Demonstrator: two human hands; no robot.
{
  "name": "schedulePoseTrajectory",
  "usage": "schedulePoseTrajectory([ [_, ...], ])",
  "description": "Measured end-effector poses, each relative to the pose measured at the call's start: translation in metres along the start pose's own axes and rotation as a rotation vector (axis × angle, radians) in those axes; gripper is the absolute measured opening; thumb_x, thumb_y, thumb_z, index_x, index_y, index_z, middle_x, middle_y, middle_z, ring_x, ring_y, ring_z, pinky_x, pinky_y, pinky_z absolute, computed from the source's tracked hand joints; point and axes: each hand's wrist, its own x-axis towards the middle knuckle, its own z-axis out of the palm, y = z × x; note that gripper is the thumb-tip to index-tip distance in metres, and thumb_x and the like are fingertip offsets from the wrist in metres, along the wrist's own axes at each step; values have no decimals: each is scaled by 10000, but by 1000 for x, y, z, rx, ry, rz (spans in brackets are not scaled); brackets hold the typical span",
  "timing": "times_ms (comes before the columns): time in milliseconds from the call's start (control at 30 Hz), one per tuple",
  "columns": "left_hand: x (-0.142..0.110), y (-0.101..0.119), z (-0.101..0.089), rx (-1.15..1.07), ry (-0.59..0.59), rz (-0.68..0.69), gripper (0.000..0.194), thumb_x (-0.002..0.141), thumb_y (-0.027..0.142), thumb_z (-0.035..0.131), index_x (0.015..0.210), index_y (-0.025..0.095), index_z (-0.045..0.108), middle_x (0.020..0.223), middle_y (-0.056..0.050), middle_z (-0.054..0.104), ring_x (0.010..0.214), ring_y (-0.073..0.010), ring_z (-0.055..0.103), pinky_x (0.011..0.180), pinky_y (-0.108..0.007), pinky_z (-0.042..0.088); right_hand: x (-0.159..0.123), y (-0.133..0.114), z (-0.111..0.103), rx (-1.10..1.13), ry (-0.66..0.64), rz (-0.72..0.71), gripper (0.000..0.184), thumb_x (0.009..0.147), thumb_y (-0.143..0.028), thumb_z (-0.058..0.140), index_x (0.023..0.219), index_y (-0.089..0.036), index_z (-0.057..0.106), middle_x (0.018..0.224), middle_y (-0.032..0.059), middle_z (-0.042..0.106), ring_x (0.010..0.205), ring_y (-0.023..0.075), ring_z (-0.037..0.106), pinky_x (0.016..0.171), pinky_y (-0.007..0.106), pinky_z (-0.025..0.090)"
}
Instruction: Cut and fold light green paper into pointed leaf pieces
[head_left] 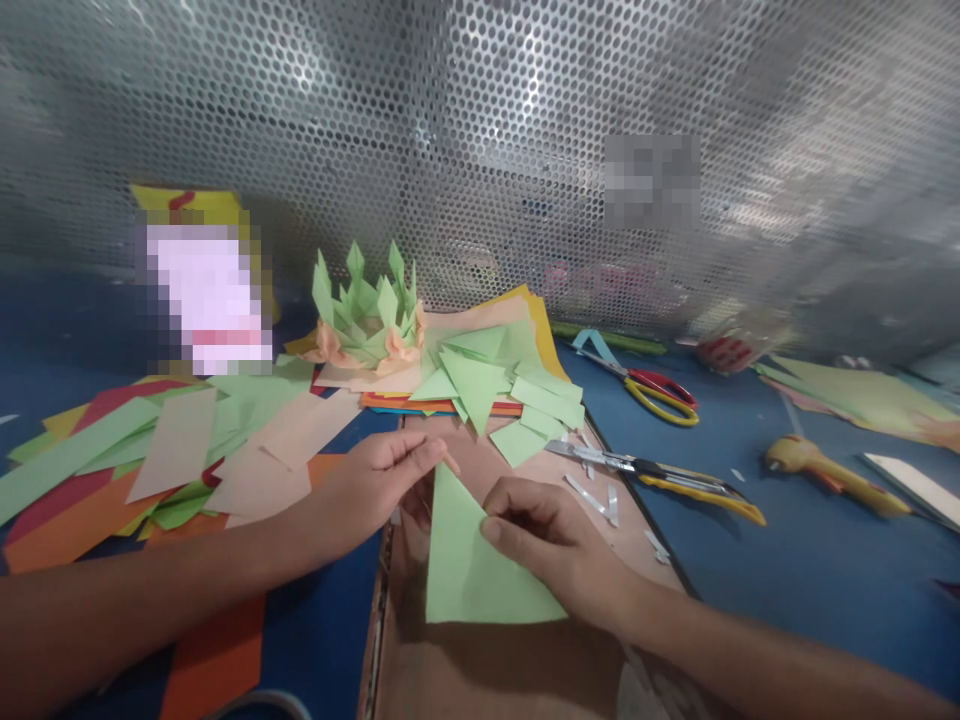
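Observation:
A light green paper (484,575), folded into a triangle, is held up over a brown board (450,670). My left hand (401,475) is closed at its top corner, thumb and finger together there. On the slanted right edge, my right hand (551,540) pinches the paper between thumb and curled fingers. Just beyond my hands lies a pile of green folded triangles (472,380) and small green paper rectangles (551,395). Behind my left hand stands a green and peach paper crown-like ring (367,310) with upright points.
Coloured paper strips (172,440) spread over the blue table at left. To the right are a yellow utility knife (690,485), scissors (660,395) with red and yellow handles, and a yellow glue gun (832,475). Paper scraps (596,500) dot the board. A perforated metal sheet (465,130) rises behind.

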Motion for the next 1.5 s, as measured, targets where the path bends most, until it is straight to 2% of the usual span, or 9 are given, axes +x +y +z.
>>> schedulePoseTrajectory([
  [167,-5,-2,3,150,-121,23,298,705,428,712,805,161,627,647,31,528,572,-98,467,521,-187,361,-2,0,4,-83,-3,-32,222,828,-323,539,688,-151,529,613,-22,451,546,89,365,489,217,292],
  [333,-10,0,10,396,-94,-12,243,706,391,674,775,158,675,557,38,496,448,-68,309,422,-200,209,-3,2,8,-114,1,-106,225,831,-289,533,648,-159,506,574,-41,396,516,77,320,457,207,257],
  [467,-8,1,8,411,-125,-12,253,734,396,630,783,158,701,633,5,591,474,-80,372,439,-198,260,-5,2,9,-129,-3,-112,214,831,-274,522,649,-164,502,575,-42,394,517,78,324,462,208,265],
  [633,1,4,-7,411,-137,30,199,752,329,623,773,153,712,669,-5,640,584,-110,495,530,-189,370,-4,-2,4,-126,-11,-41,215,821,-294,525,652,-164,497,572,-41,404,512,81,331,461,214,262],
  [767,6,7,-15,357,-97,49,175,760,312,626,747,154,701,669,2,647,606,-112,541,565,-183,410,0,-4,0,-104,24,-17,238,823,-326,538,654,-163,501,578,-43,410,532,84,349,480,214,267],
  [967,7,7,-13,297,-53,51,194,768,349,633,745,165,687,691,-6,655,633,-136,587,581,-202,441,3,-2,-2,-108,53,-9,317,828,-434,539,659,-171,487,591,-38,407,543,90,345,490,222,268],
  [1233,12,9,-21,214,26,30,156,767,307,648,713,162,659,610,8,643,571,-116,587,588,-206,466,4,-2,-7,-41,94,-5,369,814,-486,570,633,-179,472,594,-42,384,574,101,348,537,235,282],
  [1367,13,8,-18,113,82,74,179,795,317,631,714,158,632,622,23,617,601,-101,559,613,-197,451,5,2,-7,89,119,34,345,804,-491,598,694,-173,520,610,-45,398,563,90,338,525,219,277],
  [1500,13,7,-17,-61,236,73,239,836,351,592,707,153,559,622,35,558,584,-86,523,587,-191,435,6,7,-7,279,190,92,333,763,-469,665,703,-168,535,607,-51,425,535,74,348,493,194,288],
])
